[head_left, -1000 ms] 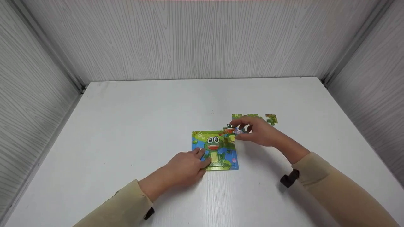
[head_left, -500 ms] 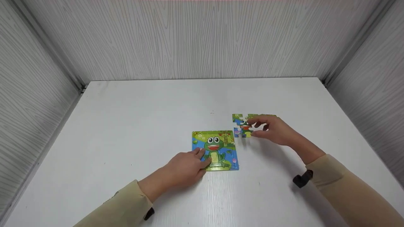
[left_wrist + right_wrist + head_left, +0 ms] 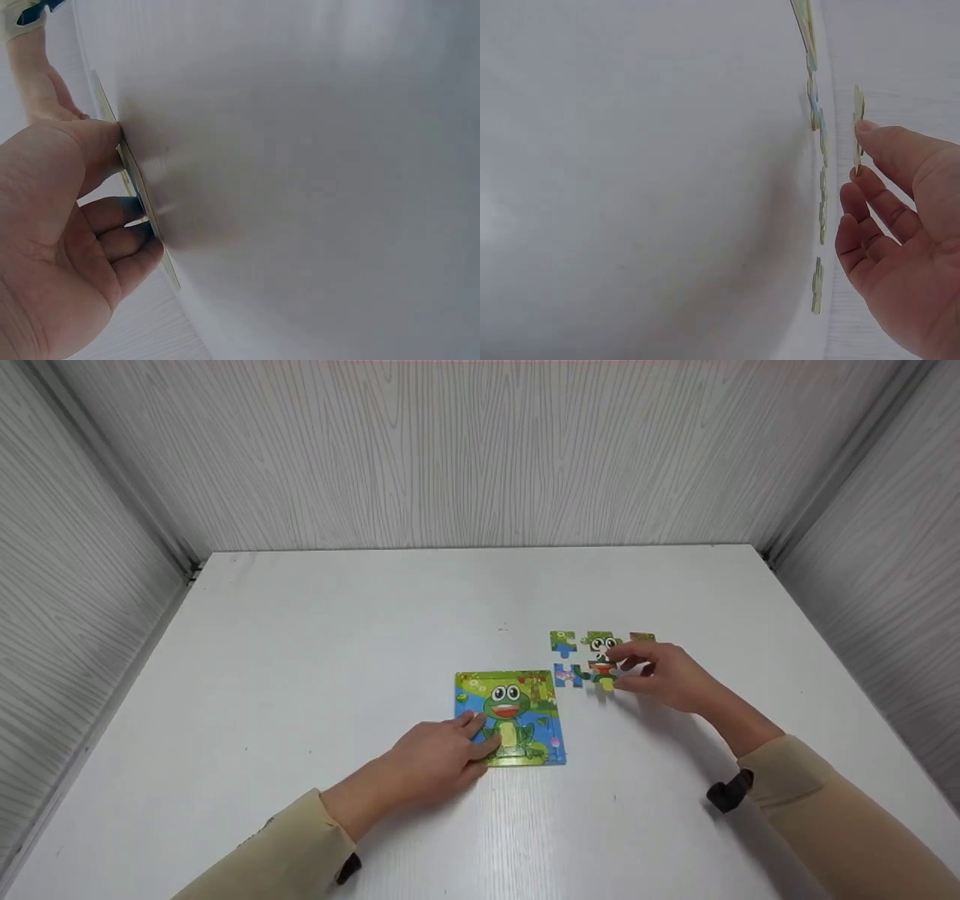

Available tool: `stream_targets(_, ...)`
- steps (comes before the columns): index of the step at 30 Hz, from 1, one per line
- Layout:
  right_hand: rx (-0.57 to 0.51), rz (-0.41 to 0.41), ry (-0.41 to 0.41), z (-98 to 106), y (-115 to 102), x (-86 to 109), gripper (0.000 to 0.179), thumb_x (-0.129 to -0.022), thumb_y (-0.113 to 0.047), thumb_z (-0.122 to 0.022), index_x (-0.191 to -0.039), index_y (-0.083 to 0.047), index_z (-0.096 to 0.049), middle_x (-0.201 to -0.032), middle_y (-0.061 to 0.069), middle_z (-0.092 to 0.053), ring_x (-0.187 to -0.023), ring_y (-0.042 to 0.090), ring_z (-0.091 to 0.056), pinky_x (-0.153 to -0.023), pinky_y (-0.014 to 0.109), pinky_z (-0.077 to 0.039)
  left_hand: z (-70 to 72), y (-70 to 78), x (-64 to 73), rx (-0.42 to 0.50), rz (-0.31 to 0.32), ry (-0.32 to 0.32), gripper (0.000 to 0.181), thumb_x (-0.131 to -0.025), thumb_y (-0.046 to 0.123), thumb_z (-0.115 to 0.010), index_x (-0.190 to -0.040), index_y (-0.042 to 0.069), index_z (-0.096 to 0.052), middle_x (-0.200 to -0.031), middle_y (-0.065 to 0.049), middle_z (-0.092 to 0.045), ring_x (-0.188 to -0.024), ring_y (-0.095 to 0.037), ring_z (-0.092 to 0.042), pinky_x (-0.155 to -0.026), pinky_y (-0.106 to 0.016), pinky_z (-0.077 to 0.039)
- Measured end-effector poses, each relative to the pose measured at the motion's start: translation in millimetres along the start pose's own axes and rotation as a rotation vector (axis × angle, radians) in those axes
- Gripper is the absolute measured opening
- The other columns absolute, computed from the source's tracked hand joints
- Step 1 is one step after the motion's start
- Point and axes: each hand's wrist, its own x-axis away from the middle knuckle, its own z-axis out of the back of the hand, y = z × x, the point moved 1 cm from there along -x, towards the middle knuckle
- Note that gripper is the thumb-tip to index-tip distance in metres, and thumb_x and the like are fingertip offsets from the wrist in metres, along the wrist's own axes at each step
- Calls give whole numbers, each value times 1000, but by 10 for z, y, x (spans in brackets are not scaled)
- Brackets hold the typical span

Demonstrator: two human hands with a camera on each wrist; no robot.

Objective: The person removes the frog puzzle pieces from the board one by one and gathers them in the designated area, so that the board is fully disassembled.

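A square frog puzzle board point(image 3: 536, 697) lies flat on the white table in the head view. My left hand point(image 3: 431, 757) holds it at its near left corner, fingertips over the picture and thumb by the near edge. Farther right, my right hand point(image 3: 671, 679) pinches a puzzle piece point(image 3: 602, 669) printed with the frog's red mouth. The right wrist view shows this held piece point(image 3: 858, 112) between thumb and fingertip, raised off the table. Just behind it lies the frog-eyes piece point(image 3: 601, 643), partly overlapped by it in the head view.
Nearby lie a green-blue corner piece point(image 3: 562, 642), a blue piece with a pink flower point(image 3: 566, 676) near the board's far right corner, and a brown-green piece point(image 3: 643, 637) partly behind the right hand. Wood-grain panels point(image 3: 480, 450) stand at the back and both sides.
My right hand has moved right, away from the board, carrying the frog-mouth piece over to the other pieces. My left hand has stayed on the board.
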Motion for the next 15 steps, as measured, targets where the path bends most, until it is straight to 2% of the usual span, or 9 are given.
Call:
stream_targets(8,-26,-102,1,9,114,12,45,-97,-11,-77,-141,-12,-68,-133,9,-68,-118,28,-64,-99,43,-54,-38,-31,10,-36,-22,0,50,-111,39,-54,-158,21,-55,-163,-14,-46,-151,-30,-44,-109,-50,-51)
stream_targets(15,-22,-113,3,-9,169,18,43,-97,-11,-76,-140,-9,-68,-134,10,-67,-122,30,-60,-107,49,-51,-45,-18,31,-27,-18,-10,52,-112,40,-52,-160,21,-52,-165,-13,-43,-154,-30,-40,-113,-50,-48)
